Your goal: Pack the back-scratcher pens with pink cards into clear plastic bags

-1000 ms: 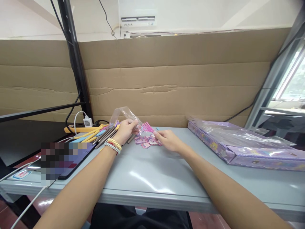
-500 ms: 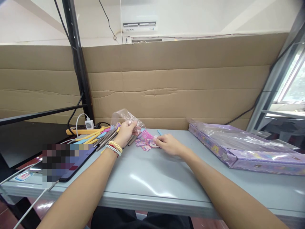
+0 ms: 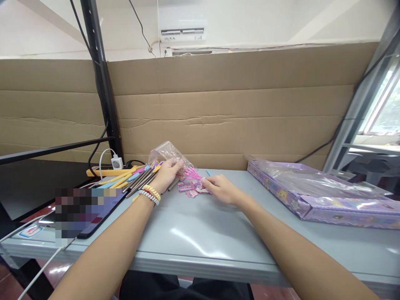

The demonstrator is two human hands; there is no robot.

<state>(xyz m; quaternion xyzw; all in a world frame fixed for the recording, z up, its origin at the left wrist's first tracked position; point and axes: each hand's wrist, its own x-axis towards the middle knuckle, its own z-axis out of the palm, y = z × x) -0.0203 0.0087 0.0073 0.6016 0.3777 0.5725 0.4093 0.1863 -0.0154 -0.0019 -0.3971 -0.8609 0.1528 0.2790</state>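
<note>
Pinching a pink pronged piece (image 3: 193, 174), right hand (image 3: 218, 188) hides its end; left hand (image 3: 168, 175) pinches clear bag (image 3: 167, 151).

Room runs between the right hand (image 3: 220, 189) and the box (image 3: 346, 216), and over the front of the table (image 3: 200, 229) between the forearms (image 3: 125, 237); sticks (image 3: 137, 183), bag (image 3: 162, 151) and device (image 3: 106, 212) crowd the left, cardboard (image 3: 225, 137) the back.
</note>
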